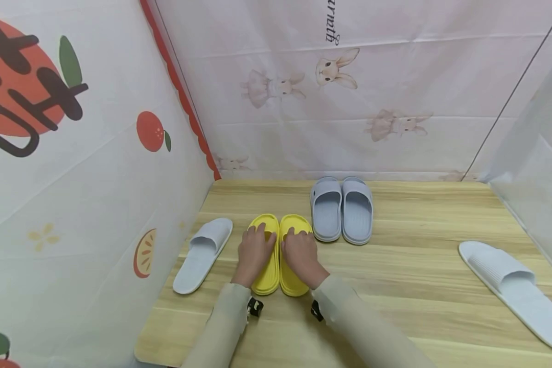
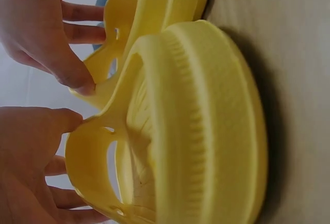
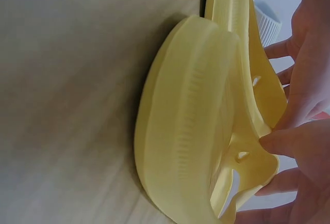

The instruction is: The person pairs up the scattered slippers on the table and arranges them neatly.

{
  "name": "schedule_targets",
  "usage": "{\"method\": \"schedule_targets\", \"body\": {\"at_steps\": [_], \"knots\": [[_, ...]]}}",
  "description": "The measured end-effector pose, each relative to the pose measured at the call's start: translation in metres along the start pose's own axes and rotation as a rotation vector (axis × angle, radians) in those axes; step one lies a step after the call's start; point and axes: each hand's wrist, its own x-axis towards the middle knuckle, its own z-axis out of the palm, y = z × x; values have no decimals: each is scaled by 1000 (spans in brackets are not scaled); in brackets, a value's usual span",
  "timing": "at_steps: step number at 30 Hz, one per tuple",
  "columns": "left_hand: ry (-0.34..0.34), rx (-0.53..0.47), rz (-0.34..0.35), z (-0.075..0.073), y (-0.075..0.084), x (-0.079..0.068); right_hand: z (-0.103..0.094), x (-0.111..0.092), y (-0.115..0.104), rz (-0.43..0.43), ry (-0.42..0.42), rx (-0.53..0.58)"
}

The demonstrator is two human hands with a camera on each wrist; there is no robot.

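Observation:
A pair of yellow slippers lies side by side on the wooden table (image 1: 395, 286), toes pointing away from me. My left hand (image 1: 254, 250) rests on the strap of the left yellow slipper (image 1: 268, 278), and my right hand (image 1: 299, 253) rests on the strap of the right one (image 1: 292, 285). In the left wrist view the left slipper (image 2: 206, 131) fills the frame, with my left hand (image 2: 26, 162) setting its thumb against the strap edge. The right wrist view shows the right slipper (image 3: 185, 131) and my right hand (image 3: 309, 157) laid the same way, fingers fairly straight.
A grey-blue pair of slides (image 1: 342, 214) stands just right of and behind the yellow pair. One white slipper (image 1: 202, 253) lies at the left, another (image 1: 510, 286) far right. Printed fabric walls (image 1: 96, 179) close in the left, back and right sides.

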Motion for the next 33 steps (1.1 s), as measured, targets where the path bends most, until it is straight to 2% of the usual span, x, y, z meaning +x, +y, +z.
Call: {"method": "schedule_targets", "body": {"at_steps": [16,24,28,33], "knots": [[-39,10,30,1,-5,41,13,40,2,12,28,-51],[-66,27,10,3,-6,55,17,56,4,27,13,-35],[-68,29,22,5,-5,65,17,60,7,3,32,-75],[-86,38,18,7,-4,75,17,66,10,-50,100,-102]]}}
